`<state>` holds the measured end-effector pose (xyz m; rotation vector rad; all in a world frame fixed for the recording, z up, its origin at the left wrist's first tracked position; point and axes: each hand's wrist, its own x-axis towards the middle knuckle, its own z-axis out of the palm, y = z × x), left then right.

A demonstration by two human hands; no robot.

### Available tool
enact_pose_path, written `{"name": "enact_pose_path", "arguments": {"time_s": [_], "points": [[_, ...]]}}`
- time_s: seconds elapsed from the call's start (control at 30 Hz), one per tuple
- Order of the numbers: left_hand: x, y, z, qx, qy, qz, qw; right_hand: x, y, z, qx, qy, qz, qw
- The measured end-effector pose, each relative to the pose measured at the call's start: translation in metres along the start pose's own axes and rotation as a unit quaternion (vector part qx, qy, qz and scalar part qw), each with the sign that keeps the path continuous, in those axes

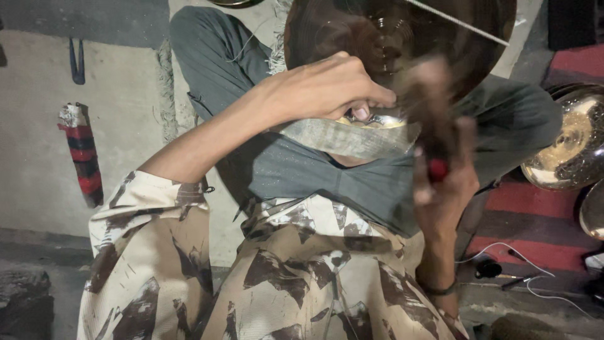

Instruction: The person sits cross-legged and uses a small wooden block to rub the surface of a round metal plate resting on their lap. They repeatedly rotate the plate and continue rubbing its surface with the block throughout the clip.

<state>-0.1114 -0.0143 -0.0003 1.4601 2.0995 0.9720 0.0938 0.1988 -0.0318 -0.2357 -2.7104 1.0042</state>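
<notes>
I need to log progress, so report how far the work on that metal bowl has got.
Done: the shiny metal dish at the right edge already gleams. In hand: the left hand pinches the rim of the dull metal bowl on the lap, while the blurred right hand grips a red-handled tool against it. Left: the bowl's outer wall looks grey and unpolished, and a dark disc lies behind.

A small metalworking workshop, worked from the floor: shiny brass bowls stacked at the right edge, a large dark metal dish at the top, rough concrete floor on the left, striped red mat lower right.
</notes>
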Motion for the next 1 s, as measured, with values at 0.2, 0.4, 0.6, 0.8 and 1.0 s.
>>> {"name": "enact_pose_path", "arguments": {"time_s": [0.2,0.4,0.6,0.8,1.0], "points": [[-0.007,0.003,0.01,-0.006,0.066,-0.034,0.997,0.038,0.002,-0.031,-0.119,-0.189,-0.004,0.975],[-0.022,0.011,0.022,0.007,0.135,-0.07,0.988,0.068,-0.004,-0.044,-0.228,-0.274,-0.034,0.934],[-0.042,0.02,0.032,-0.03,0.242,-0.125,0.962,0.105,-0.004,-0.047,0.118,-0.033,-0.172,0.977],[-0.039,0.024,0.031,-0.097,0.274,-0.088,0.953,0.093,0.015,-0.04,0.192,-0.037,-0.13,0.972],[-0.035,0.006,0.036,-0.081,0.199,-0.115,0.97,0.059,0.052,-0.017,0.263,-0.032,-0.038,0.963]]}}
